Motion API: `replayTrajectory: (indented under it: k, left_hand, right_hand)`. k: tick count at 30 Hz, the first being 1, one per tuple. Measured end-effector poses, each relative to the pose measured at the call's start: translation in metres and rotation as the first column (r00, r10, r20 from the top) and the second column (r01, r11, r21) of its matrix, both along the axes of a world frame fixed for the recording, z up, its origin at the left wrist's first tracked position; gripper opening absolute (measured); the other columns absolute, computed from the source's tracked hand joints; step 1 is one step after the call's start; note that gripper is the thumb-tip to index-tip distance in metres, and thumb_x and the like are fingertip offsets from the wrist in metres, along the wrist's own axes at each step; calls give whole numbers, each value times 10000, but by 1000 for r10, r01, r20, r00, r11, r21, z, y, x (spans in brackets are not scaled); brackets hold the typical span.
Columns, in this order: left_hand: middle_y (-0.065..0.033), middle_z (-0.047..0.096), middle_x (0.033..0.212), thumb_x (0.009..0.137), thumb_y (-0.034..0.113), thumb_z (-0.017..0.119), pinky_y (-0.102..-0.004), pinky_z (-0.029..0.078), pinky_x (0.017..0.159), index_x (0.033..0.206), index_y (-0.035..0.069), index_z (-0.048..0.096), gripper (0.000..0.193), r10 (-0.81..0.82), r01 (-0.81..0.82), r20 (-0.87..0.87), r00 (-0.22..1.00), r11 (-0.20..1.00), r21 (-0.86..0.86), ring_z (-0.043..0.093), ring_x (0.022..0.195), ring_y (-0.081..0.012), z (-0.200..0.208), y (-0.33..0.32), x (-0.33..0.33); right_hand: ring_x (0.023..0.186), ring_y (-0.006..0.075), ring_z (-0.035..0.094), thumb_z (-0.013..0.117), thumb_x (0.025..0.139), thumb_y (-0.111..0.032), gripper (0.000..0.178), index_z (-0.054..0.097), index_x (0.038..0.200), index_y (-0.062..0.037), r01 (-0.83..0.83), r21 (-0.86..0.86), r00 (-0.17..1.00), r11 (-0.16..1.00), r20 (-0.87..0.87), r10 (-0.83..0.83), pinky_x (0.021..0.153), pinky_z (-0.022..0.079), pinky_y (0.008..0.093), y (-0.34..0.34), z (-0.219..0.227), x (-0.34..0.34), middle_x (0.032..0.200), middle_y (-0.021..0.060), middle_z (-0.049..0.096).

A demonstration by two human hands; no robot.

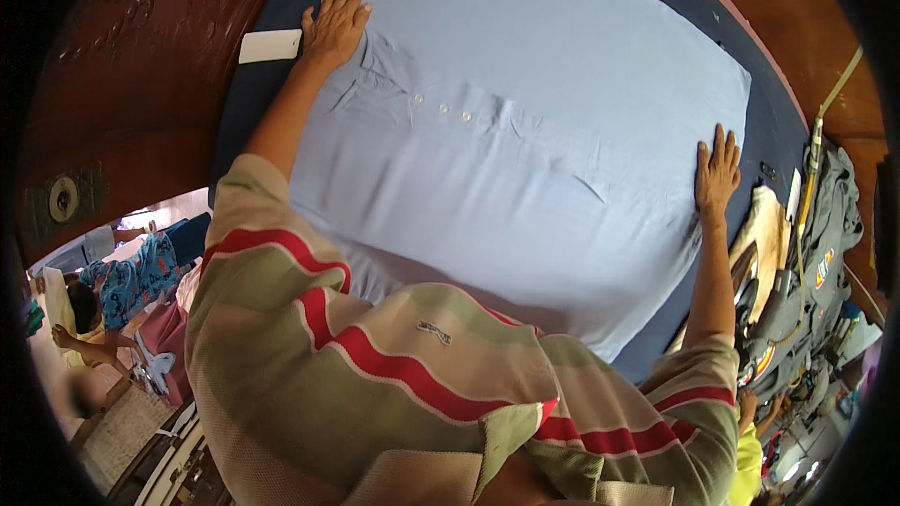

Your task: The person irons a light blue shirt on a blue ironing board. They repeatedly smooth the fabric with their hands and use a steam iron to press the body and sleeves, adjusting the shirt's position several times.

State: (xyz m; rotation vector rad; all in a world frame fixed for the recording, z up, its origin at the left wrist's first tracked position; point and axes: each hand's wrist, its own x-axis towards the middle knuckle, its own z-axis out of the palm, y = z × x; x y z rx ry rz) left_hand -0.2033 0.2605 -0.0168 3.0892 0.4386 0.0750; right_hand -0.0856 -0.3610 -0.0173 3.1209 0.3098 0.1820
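A light blue shirt [525, 187] lies spread over a dark navy padded surface [267, 122], its collar toward the far edge and a few small pale buttons showing near the middle. Soft creases run across the cloth, mostly around the buttons. My left hand [333, 23] rests flat on the shirt's far left edge, fingers extended. At the right edge my right hand [718, 173] lies flat with fingers spread, touching the cloth. Nothing is gripped in either hand. The near part of the shirt is hidden behind my striped top.
A white rectangular piece [270, 46] lies beside my left hand. Dark carved wood [141, 66] stands on the left. To the right are a yellowish cord [814, 169], a tan cloth [764, 234] and dark grey garments [825, 225]. Other people [141, 272] are at lower left.
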Motion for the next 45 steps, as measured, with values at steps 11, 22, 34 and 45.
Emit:
replayTrajectory:
  k: [11, 22, 34, 45]
  left_hand:
    - [12, 196, 1506, 964, 428, 259, -503, 146, 1073, 1442, 216, 229, 524, -219, 217, -57, 974, 975, -43, 160, 1388, -197, 12, -69, -77]
    - [15, 151, 1518, 956, 345, 313, -514, 148, 1071, 1449, 201, 199, 525, -109, 115, -124, 986, 992, 41, 145, 1393, -183, 19, -65, -79]
    - [-41, 558, 1069, 773, 244, 620, -373, 371, 886, 1084, 117, 548, 344, -501, 554, 250, 829, 799, -236, 521, 1029, -210, 36, -214, -84]
    - [-70, 597, 1005, 822, 151, 588, -377, 425, 810, 939, 61, 569, 149, -471, 535, 262, 843, 787, -306, 560, 937, -252, 30, -203, -68]
  right_hand:
    - [1363, 359, 178, 382, 899, -512, 624, 295, 1422, -182, -193, -53, 981, 980, 6, 193, 1074, 123, 526, -5, 24, -114, 1487, 135, 209]
    - [1365, 347, 173, 432, 878, -499, 631, 269, 1425, -230, -74, -93, 993, 993, -102, 65, 1066, 140, 561, -20, 22, -122, 1492, 99, 205]
    - [934, 306, 518, 705, 736, -227, 304, 608, 985, -81, -550, 528, 805, 647, 131, 578, 796, 427, 396, 135, 56, -145, 1008, 89, 577]
    - [838, 296, 550, 570, 871, -260, 235, 608, 808, -36, -371, 525, 876, 766, -74, 476, 706, 456, 400, 154, 33, -112, 859, 92, 594]
